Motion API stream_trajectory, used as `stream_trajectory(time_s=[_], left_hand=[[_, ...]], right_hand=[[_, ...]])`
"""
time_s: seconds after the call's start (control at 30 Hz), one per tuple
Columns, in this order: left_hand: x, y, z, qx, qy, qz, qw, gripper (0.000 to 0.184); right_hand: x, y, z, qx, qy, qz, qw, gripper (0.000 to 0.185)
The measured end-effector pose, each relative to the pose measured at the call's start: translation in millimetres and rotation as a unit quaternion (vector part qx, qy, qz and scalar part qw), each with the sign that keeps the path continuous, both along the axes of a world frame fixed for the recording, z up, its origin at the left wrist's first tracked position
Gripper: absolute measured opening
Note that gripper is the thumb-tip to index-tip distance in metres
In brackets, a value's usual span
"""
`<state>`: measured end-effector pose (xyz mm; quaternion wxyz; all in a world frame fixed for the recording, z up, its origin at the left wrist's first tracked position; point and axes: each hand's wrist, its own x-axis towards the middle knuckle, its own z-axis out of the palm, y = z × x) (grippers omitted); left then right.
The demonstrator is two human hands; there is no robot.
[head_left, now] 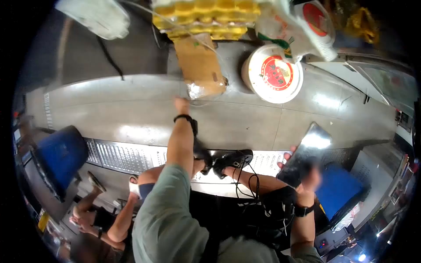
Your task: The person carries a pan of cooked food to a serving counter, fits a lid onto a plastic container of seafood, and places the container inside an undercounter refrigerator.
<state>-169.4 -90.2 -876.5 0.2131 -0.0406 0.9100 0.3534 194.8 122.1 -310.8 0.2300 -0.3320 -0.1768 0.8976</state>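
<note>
My right hand (310, 180) is closed around a smartphone (302, 153), whose glossy surface reflects a bright light. Fingertips show along the phone's left edge. My left hand (181, 104) is stretched forward over the metal surface, just below a brown cardboard piece (199, 63). A shiny clear plastic wrap (199, 90) lies at the cardboard's near end, close to that hand. Motion blur smears the left fingers, so I cannot tell whether they touch the plastic. Right of the cardboard stands a round white tub (278, 74) with a red printed lid.
Yellow trays (206, 17) are stacked at the back, with plastic bags (285, 30) beside them. Blue seats (61, 151) stand at both sides. Another person (98, 223) sits at the lower left. A black cable (245, 175) hangs by my legs.
</note>
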Motion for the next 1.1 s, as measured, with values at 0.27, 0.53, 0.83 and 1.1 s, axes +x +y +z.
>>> stream_trajectory(time_s=[0.27, 0.53, 0.83, 1.1], left_hand=[[80.1, 103.0, 473.8, 0.446, -0.206, -0.136, 0.860, 0.008], [117.7, 135.5, 892.6, 0.424, -0.092, -0.404, 0.806, 0.025], [89.1, 61.7, 592.7, 0.215, -0.320, -0.356, 0.851, 0.015], [195.9, 109.1, 375.7, -0.036, -0.112, -0.605, 0.787, 0.025]], right_hand=[[-91.9, 63.6, 183.1, 0.098, 0.081, -0.063, 0.990, 0.070], [-115.4, 73.7, 438.6, 0.223, 0.247, -0.074, 0.940, 0.073], [4.0, 85.7, 405.5, 0.274, 0.089, -0.071, 0.955, 0.080], [107.2, 40.7, 236.5, 0.193, -0.121, -0.112, 0.967, 0.084]])
